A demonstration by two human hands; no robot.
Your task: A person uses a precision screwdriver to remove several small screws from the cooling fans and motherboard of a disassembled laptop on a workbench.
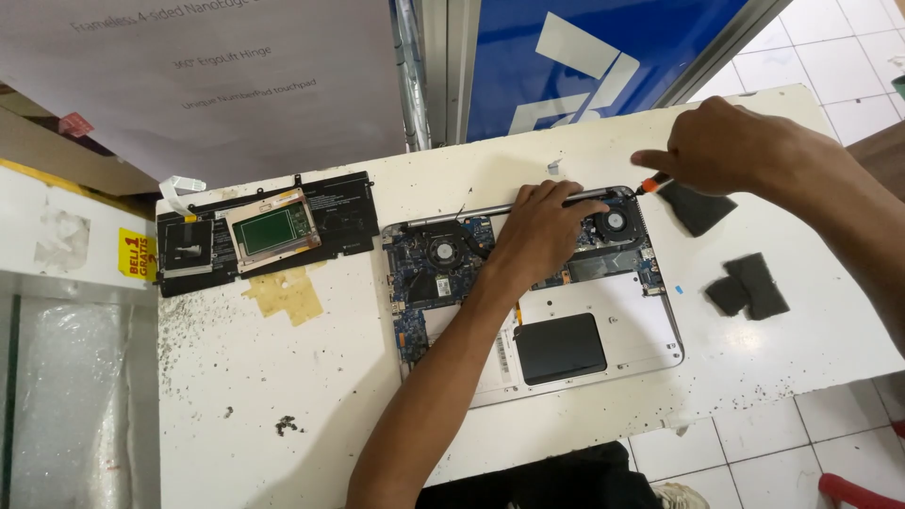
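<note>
From the head camera I look straight down on a white, scuffed worktable point(283, 377) with an opened laptop chassis point(533, 292) lying bottom-up, its blue motherboard point(419, 283), two cooling fans point(443, 252) and the dark underside of the touchpad point(561, 347) exposed. My left hand point(542, 231) lies palm down across the upper middle of the board, fingers spread and pressing near the hinge bar point(452, 217); I judge it is there to keep the light shell from sliding. It grips nothing. My right hand point(721, 146) is curled closed around a small screwdriver point(649, 185) with an orange collar, its tip angled down at the chassis's far right corner beside the right fan point(615, 222), a pinch hold that suits fine turning. Dark foam pads point(696, 207) sit just right of the laptop, likely set aside within reach. Well apart on the left lies the removed black battery pack point(264, 231) with a framed green board point(273, 229) resting on top of it, clear of the working area.
</note>
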